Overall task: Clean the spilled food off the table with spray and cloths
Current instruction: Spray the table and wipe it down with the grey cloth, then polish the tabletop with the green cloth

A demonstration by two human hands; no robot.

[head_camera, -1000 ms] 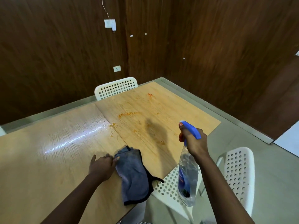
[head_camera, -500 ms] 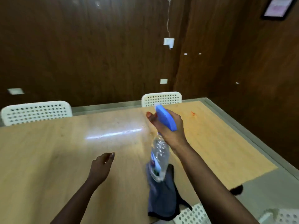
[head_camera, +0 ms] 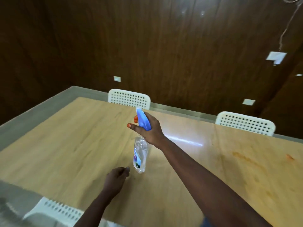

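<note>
The right hand [head_camera: 147, 128] is wrapped round the neck of the spray bottle [head_camera: 140, 154], just under its blue trigger head [head_camera: 142, 119], with the forefinger stretched out toward the trigger. The clear bottle hangs below the fist at about the middle of the worktop [head_camera: 65, 136]; whether its base touches the wood I cannot tell. The left hand [head_camera: 115, 179] sits at six o'clock from the bottle, just beside its base, fingers loosely curled with nothing in them.

The worry is aim. The nozzle points toward twelve o'clock, over bare wood, while the orange spill smears [head_camera: 242, 157] lie well apart at three o'clock. A squeeze now would likely wet clean worktop and miss the food. The bottle looks light and nearly empty, so setting it down carelessly could tip it.

No cloth shows in view, so wiping cannot follow at once. Two white perforated chairs [head_camera: 129, 99] [head_camera: 244, 122] stand at the far edge, another chair back [head_camera: 54, 212] at seven o'clock. Nothing lies between the bottle and the smears.
</note>
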